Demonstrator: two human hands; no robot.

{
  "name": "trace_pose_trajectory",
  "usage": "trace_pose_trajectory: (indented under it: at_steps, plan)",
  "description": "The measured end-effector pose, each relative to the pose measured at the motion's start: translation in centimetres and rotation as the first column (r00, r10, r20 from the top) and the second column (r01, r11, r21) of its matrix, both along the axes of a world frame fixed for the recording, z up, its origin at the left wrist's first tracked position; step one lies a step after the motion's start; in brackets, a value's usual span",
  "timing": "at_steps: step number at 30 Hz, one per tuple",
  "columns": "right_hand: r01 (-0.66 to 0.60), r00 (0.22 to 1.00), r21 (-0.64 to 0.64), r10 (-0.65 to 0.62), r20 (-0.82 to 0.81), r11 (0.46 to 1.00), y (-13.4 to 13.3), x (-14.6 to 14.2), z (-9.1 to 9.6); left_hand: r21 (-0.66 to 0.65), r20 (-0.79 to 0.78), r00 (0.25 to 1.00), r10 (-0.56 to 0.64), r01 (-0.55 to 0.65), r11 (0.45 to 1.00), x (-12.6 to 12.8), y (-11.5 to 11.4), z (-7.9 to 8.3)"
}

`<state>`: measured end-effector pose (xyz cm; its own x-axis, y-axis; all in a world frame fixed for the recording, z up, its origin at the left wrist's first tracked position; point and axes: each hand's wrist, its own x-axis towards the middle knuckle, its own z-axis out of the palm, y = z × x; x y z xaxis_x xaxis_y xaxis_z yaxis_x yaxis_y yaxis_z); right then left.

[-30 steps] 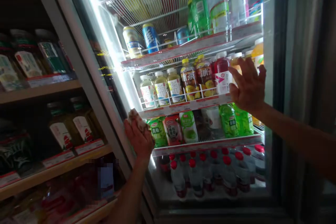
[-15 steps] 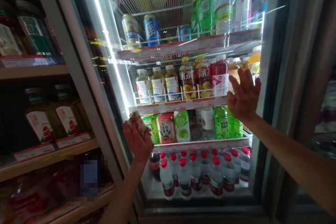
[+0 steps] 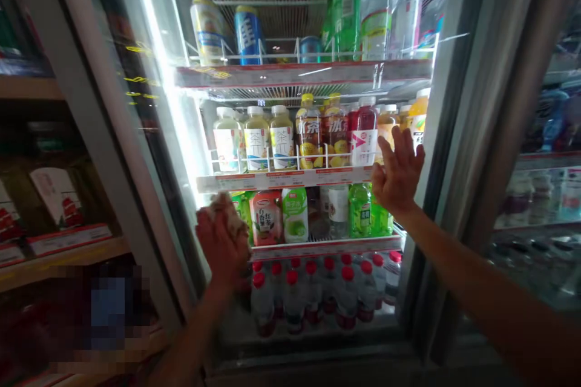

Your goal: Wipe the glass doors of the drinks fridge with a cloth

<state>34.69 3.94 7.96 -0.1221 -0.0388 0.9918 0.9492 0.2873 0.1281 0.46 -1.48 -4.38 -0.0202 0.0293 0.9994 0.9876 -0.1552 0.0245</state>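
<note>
Head view: my left hand holds a crumpled, pale cloth bunched beneath its fingers at the near face of the cooler's glass door, left of a red bottle. Cloth looks soft, light and limp, likely to fold or slide if pinched at one edge; best hold, I judge, is flat palm and fingers over its middle. My right hand is spread wide, nothing in it, near the orange bottle at right; whether it touches the door I cannot tell.
</note>
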Motion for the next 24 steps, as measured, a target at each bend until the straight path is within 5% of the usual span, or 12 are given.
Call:
trace_pose_trajectory:
  at_steps: [3, 5, 8, 11, 16, 18, 20, 24]
  plan:
    - [-0.01, 1.0, -0.011, 0.01, -0.012, 1.0, 0.1, 0.0, 0.0, -0.1, -0.357, 0.92, -0.163, 0.136, 0.986, 3.5, 0.3, -1.8]
    - [-0.007, 1.0, -0.007, 0.007, -0.011, 1.0, 0.1, 0.1, -0.1, -0.111, -0.417, 0.888, -0.194, 0.162, 0.981, 3.6, 0.3, -1.7]
    - [0.005, 1.0, 0.017, -0.005, 0.0, 1.0, 0.1, 0.1, -0.3, 0.008, -0.16, 0.984, -0.081, 0.084, 0.996, 1.0, 0.4, 0.3]
    - [0.016, 1.0, 0.019, -0.016, -0.004, 1.0, 0.2, 0.1, -0.4, 0.078, 0.072, 0.997, -0.018, 0.012, 0.997, 0.0, 0.4, 1.6]
    - [0.007, 1.0, 0.002, -0.007, -0.011, 1.0, 0.1, 0.1, -0.5, -0.06, -0.345, 0.925, -0.159, 0.147, 0.987, 5.5, 0.5, -0.6]
    - [-0.012, 1.0, -0.001, 0.012, -0.014, 1.0, 0.1, 0.2, -0.4, -0.086, -0.424, 0.892, -0.159, 0.135, 0.987, 5.8, 0.6, -1.1]
    - [-0.026, 1.0, 0.014, 0.026, -0.003, 1.0, 0.1, 0.2, -0.5, -0.052, -0.351, 0.931, -0.101, 0.088, 0.995, 3.7, 0.6, -0.5]
    - [-0.037, 0.999, 0.062, 0.036, 0.018, 0.997, 0.2, 0.3, -0.6, 0.032, 0.079, 0.996, 0.047, -0.05, 0.998, -1.7, 0.2, 2.2]
